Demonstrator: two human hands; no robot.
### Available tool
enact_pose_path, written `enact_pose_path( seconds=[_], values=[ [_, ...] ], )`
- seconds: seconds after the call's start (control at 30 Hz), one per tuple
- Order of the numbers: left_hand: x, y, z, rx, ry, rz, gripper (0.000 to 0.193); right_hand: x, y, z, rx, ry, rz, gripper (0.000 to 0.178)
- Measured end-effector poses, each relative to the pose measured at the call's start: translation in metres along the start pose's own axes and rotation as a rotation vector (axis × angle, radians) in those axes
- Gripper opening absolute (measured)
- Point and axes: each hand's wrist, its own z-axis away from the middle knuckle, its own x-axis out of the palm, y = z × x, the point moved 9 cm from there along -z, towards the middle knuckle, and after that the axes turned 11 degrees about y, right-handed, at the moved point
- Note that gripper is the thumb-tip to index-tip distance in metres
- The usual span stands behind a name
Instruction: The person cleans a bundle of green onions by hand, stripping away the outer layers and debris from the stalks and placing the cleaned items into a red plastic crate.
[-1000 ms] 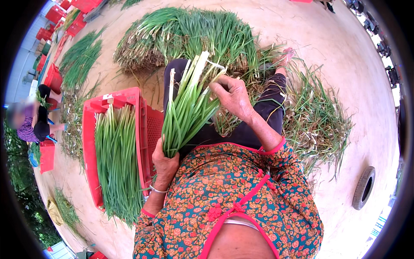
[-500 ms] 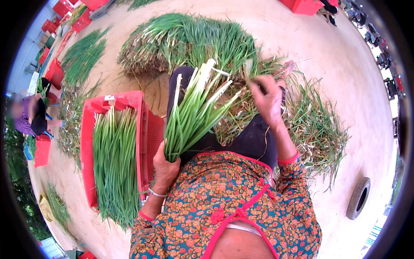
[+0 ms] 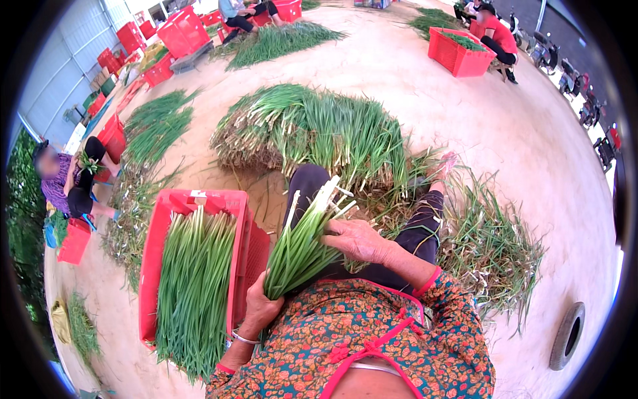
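Note:
A bunch of scallions [image 3: 304, 234] slants up over my lap, white stem ends upward and green leaves down. My left hand [image 3: 261, 300] is closed round its leafy lower part. My right hand [image 3: 359, 239] is at the bunch's right side below the white ends, its fingers bent against the stalks; the fingertips are partly hidden. To the left, a red crate [image 3: 240, 203] holds many scallions lying side by side, white ends away from me. Beyond my knees lies a large heap of scallions [image 3: 319, 126], some with brownish roots.
Loose leaves and trimmings [image 3: 488, 239] lie right of my leg. A tyre [image 3: 567, 336] stands at the far right. Another person [image 3: 66, 176] sits at the left with greens in hand. Farther off, a person in red [image 3: 495, 33] sits by a red crate [image 3: 458, 56].
My right hand has come leftward and down from beside the stem ends onto the bunch. The view has tilted up, bringing more of the far floor and people into sight.

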Motion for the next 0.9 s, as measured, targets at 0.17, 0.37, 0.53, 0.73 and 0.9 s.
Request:
enact_pose_path(
  seconds=[0.17, 0.37, 0.53, 0.73, 0.9],
  values=[
    [0.002, -0.005, 0.000, 0.009, 0.019, -0.018, 0.051, -0.006, 0.004, 0.004, 0.036, 0.094, 0.016, 0.027],
    [0.004, -0.006, 0.003, 0.070, 0.068, -0.081, 0.050, -0.029, 0.092, 0.045, 0.943, 0.738, -0.902, 0.005],
    [0.005, -0.007, 0.000, 0.113, 0.092, -0.087, 0.052, -0.130, 0.190, 0.149, 0.951, 1.432, -0.589, 0.005],
    [0.008, 0.000, -0.004, 0.117, 0.120, -0.137, 0.052, -0.150, 0.100, 0.083, 0.775, 0.617, 0.390, 0.028],
    [0.007, 0.007, 0.000, 0.050, 0.107, -0.124, 0.054, -0.060, 0.003, 0.002, 0.343, 0.313, -0.067, 0.034]
  ],
)
